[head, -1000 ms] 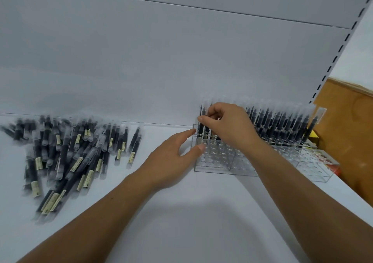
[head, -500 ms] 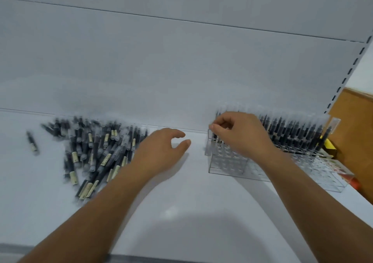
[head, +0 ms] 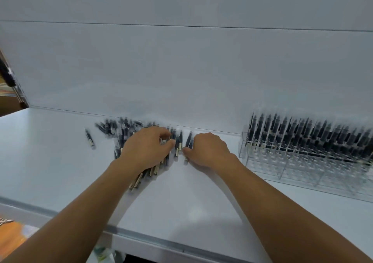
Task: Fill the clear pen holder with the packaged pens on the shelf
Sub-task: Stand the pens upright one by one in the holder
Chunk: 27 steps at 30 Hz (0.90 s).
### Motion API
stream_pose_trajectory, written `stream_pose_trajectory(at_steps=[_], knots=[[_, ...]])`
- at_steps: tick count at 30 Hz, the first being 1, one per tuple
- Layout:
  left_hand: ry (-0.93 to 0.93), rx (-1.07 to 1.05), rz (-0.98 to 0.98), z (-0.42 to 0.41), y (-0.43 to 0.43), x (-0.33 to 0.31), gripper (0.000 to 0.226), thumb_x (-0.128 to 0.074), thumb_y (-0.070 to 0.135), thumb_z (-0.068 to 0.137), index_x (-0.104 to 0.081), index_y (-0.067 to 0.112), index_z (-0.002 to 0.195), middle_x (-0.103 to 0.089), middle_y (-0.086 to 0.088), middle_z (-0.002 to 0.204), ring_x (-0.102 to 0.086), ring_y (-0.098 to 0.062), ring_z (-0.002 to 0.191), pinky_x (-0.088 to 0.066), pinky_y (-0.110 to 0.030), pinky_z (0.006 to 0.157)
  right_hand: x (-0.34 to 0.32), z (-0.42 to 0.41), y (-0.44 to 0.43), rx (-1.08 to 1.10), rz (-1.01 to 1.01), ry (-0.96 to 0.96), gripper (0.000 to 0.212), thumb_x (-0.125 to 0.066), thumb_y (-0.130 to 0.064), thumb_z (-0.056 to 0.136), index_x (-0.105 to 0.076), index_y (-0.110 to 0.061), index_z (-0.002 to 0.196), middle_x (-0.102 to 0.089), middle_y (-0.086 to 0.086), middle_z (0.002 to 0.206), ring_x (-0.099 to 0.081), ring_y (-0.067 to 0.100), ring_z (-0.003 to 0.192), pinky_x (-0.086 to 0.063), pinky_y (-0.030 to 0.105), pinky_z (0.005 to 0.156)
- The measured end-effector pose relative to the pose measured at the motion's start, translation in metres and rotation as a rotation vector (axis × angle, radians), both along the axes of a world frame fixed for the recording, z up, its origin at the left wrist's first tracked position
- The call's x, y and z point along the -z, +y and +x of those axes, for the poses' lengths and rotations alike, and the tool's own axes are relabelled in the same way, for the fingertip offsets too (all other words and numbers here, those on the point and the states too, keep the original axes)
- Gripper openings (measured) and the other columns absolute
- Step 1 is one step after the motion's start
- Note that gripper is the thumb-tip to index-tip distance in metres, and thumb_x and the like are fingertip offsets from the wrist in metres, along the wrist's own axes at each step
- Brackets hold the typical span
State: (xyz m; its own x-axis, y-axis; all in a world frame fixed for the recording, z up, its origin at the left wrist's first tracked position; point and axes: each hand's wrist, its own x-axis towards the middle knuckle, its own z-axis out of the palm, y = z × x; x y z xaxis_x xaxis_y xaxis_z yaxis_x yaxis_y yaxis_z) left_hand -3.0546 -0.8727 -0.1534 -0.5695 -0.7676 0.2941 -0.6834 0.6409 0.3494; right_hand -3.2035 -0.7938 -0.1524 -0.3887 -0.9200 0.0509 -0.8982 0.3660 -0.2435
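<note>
Left hand [head: 147, 147] and right hand [head: 207, 149] curl, seemingly pinching, on flat packaged pens [head: 123, 128] pointing mostly front-to-back

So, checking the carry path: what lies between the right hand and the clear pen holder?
Only bare white shelf separates the right hand from the clear pen holder, as the head view shows.

The left hand [head: 147, 148] and right hand [head: 209, 150] lie on the packaged pens [head: 121, 128], near the clear pen holder [head: 298, 162].
</note>
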Motion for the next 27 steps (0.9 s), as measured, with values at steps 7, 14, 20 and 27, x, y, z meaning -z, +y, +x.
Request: stream_pose_trajectory(at_steps=[7,14,20,27], knots=[[-0.054,0.037,0.004,-0.018,-0.005,-0.004,0.031,-0.054,0.044,0.093,-0.064,0.029,0.118,-0.066,0.014,0.109,-0.057,-0.007,0.092,-0.044,-0.025,0.078,-0.002,-0.01,0.005,0.051,0.073,-0.214,0.027,-0.062,-0.029,0.08,-0.057,-0.014,0.059,-0.061,-0.001,0.063,-0.06,0.019,0.069,-0.043,0.027,0.056],[-0.197,-0.04,0.042,-0.048,-0.027,-0.005,0.025,-0.058,0.044,0.088,-0.07,0.025,0.098,-0.071,0.007,0.096,-0.065,-0.016,0.089,-0.054,-0.031,0.079,0.015,-0.018,0.031,0.2,-0.208,-0.858,0.021,-0.058,-0.02,0.087,-0.062,-0.011,0.068,-0.066,0.007,0.065,-0.059,0.019,0.061,-0.052,0.032,0.065],[-0.389,-0.061,0.081,-0.078,-0.044,-0.009,0.045,-0.059,0.059,0.08,-0.062,0.015,0.078,-0.064,0.004,0.075,-0.064,-0.019,0.077,-0.047,-0.027,0.066,0.02,-0.016,0.037,0.216,-0.427,-1.201,0.017,-0.052,-0.024,0.098,-0.061,-0.012,0.09,-0.065,0.0,0.072,-0.045,0.011,0.052,-0.038,0.029,0.055],[-0.489,-0.07,0.215,-0.107,-0.039,-0.018,0.052,-0.065,0.066,0.074,-0.057,0.015,0.07,-0.064,0.002,0.067,-0.063,-0.018,0.064,-0.05,-0.026,0.067,0.022,-0.021,0.035,0.23,-0.516,-1.3,0.018,-0.051,-0.023,0.099,-0.063,-0.012,0.093,-0.063,-0.004,0.068,-0.042,0.007,0.046,-0.034,0.024,0.052]])
